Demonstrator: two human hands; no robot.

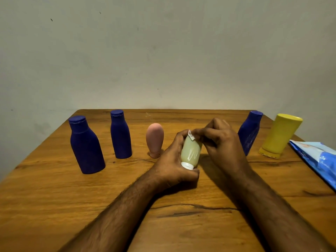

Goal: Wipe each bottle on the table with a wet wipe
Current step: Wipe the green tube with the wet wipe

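I'm mid-wipe on the pale green bottle point(190, 151): my left hand point(172, 166) has fingers curled round it, holding it just above the desk point(54, 197) w/ the white cap point(187, 165) pointing toward me, while my right hand point(221, 140) pinches a small bit of wet wipe point(191, 135) against the bottle's far end. Next, I reckon, I need to drag the wipe down the body, turning the bottle w/ the left hand, then set it down. Left of the left hand stand two blue bottles point(85, 146) point(121, 135) and a pink bottle point(155, 140); right of the right hand, another blue bottle point(250, 131), a yellow bottle point(280, 136), and a blue wipes pack point(318, 159) at the desk edge. Desk is grained wood, plain pale wall point(163, 51) behind.
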